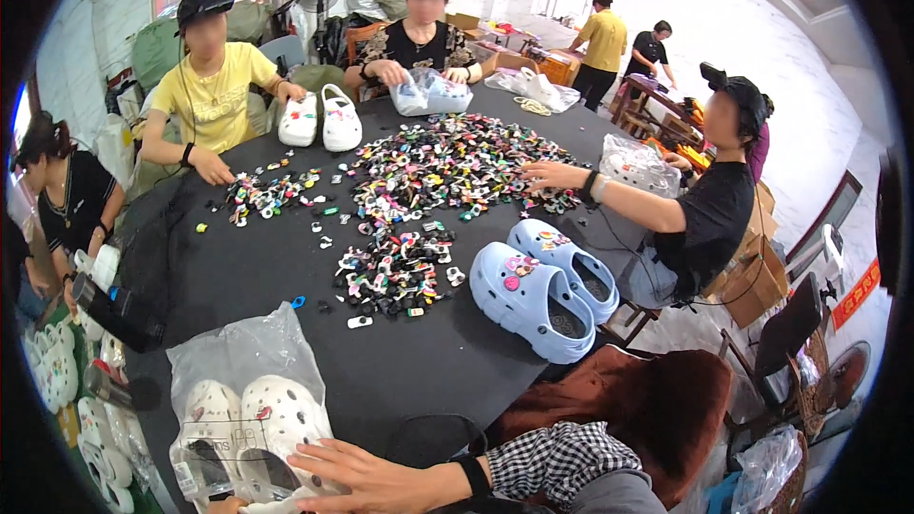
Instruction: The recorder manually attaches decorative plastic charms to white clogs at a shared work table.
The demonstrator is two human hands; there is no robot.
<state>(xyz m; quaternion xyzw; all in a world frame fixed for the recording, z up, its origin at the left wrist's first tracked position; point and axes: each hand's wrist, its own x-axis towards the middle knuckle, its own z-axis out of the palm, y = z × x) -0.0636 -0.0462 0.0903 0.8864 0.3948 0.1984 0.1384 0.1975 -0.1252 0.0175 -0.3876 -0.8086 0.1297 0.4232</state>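
Note:
A clear plastic bag (249, 343) lies at the near edge of the black table, with a pair of white clogs (276, 414) inside it. The clogs carry small decorative charms. My right hand (386, 478) rests on the bag's near right side, fingers stretched out and apart. Of my left hand (228, 506) only a little shows at the picture's lower edge, by the bag's near end; its fingers are mostly hidden. To the right stands a pair of light blue clogs (533, 300) with charms on top, untouched by either hand.
A large heap of colourful shoe charms (447, 167) covers the table's middle, with smaller piles (395, 271) nearer me. Co-workers sit around the table, one by white clogs (340, 119), another handling a bagged pair (428, 93). A brown-covered chair (619, 400) stands at my right.

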